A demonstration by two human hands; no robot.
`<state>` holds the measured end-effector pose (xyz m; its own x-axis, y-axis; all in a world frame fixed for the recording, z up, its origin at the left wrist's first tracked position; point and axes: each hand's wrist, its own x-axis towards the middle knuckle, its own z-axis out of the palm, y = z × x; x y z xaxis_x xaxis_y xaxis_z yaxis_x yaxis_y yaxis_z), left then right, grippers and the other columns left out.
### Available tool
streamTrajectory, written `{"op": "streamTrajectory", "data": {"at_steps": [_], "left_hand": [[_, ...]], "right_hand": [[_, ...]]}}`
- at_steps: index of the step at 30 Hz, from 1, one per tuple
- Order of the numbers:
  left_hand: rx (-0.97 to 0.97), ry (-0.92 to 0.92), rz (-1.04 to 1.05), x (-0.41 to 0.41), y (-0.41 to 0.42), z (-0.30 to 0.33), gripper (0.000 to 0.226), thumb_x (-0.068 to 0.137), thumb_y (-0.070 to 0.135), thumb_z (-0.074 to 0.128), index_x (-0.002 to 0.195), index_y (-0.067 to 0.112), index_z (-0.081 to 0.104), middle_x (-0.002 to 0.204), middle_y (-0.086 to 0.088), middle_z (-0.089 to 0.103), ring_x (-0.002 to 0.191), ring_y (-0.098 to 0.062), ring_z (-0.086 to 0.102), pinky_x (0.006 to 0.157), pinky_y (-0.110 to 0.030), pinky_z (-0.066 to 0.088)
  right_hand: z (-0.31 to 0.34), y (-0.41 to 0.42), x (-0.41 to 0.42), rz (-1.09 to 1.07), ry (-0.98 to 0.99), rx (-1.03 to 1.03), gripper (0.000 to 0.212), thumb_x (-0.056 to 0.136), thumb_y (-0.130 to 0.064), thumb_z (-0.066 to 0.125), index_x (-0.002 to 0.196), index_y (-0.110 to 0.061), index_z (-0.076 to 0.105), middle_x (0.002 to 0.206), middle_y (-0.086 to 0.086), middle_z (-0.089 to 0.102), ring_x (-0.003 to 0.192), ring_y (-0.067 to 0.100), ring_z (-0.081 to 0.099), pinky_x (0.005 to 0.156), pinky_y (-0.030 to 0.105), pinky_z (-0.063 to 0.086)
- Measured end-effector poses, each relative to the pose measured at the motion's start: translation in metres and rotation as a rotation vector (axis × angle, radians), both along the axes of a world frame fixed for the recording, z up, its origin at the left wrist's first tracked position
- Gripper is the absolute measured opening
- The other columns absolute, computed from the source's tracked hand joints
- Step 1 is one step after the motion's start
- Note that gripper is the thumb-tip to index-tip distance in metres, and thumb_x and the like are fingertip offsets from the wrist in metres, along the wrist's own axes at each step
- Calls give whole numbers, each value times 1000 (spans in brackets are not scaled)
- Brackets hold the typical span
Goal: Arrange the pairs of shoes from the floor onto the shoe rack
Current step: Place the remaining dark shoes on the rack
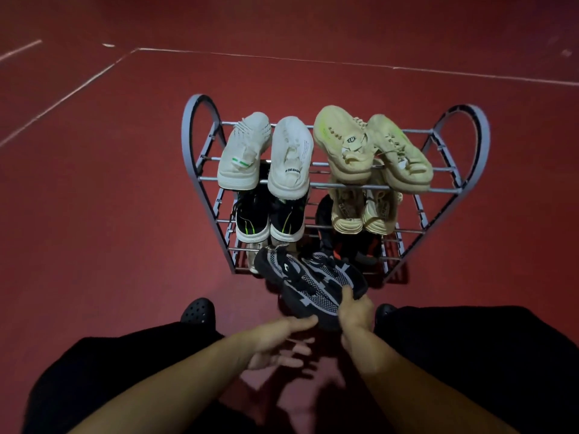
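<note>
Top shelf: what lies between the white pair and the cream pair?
Nothing; in the head view only bare rack bars show between the white pair and the cream pair.

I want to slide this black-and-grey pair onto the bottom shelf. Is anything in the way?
Partly. A black-and-orange pair fills the bottom shelf's right side, and a pale shoe sits at its left. The right hand holds the black-and-grey pair before the gap between.

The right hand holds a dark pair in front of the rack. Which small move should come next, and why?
Probably ease the dark pair forward and down onto the rack's lowest shelf, left side. The right hand grips the pair just before that shelf, the open left hand waits under it, and the upper shelves look full. A pale shoe seems to sit at the far left, so space may be tight.
</note>
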<state>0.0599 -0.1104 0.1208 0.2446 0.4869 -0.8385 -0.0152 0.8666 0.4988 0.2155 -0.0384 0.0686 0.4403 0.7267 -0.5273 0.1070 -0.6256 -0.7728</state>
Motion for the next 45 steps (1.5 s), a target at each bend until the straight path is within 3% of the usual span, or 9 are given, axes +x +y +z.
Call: {"op": "streamTrajectory", "data": {"at_steps": [8,13,19,24,30,34,37,41,45], "left_hand": [[242,291,554,-75,15,0,83,77,84,53,141,31,46,135,-10,56,120,-30,57,100,-52,50],[522,613,164,-85,17,-5,97,75,85,53,146,19,45,149,-3,50,129,-21,51,112,-47,40],[857,662,-399,-51,29,12,108,71,78,69,157,32,23,161,7,27,145,-16,32,120,-48,30],[866,746,-516,-30,38,13,138,49,84,76,157,36,3,157,4,23,147,-22,25,122,-53,24],[671,810,-464,-13,40,15,152,41,84,78,151,48,-21,157,0,7,149,-26,6,117,-58,18],[574,868,-404,-21,41,9,152,38,87,76,152,42,-13,155,-2,10,147,-29,10,116,-63,22],[581,899,-340,-30,42,3,145,39,88,74,152,42,-3,152,-3,15,146,-30,15,113,-67,26],[638,811,-29,-39,47,-6,118,50,70,85,145,34,27,134,-3,35,129,-24,42,110,-48,43],[818,601,155,-25,45,0,35,75,32,88,97,31,61,95,1,67,83,3,64,75,-25,54]], "right_hand": [[18,20,70,414,69,56,28,97,-37,57,102,-13,72,98,7,77,90,25,73,88,46,59],[39,34,83,756,-19,32,23,98,-33,59,96,-15,73,98,4,77,93,22,73,92,41,57],[65,48,53,1197,-199,121,22,100,-36,55,104,-19,69,104,-5,74,93,7,69,84,21,55],[80,52,23,1352,-198,165,23,98,-37,58,101,-17,70,98,-3,76,90,10,72,82,30,56],[88,51,5,1280,-92,167,37,96,-30,64,59,-27,61,51,-19,60,49,-6,53,52,10,39],[84,51,6,1214,-32,134,55,75,-71,66,77,-17,77,76,-5,76,73,12,72,74,30,57],[82,50,11,1124,110,25,65,65,-70,75,107,-20,76,100,-3,78,94,11,74,90,33,58],[84,43,10,955,421,-71,48,79,-13,82,124,-12,64,108,7,76,94,15,74,77,24,57],[77,29,-7,869,341,120,28,86,-13,76,113,-11,71,107,6,77,99,15,73,88,24,55]]}}
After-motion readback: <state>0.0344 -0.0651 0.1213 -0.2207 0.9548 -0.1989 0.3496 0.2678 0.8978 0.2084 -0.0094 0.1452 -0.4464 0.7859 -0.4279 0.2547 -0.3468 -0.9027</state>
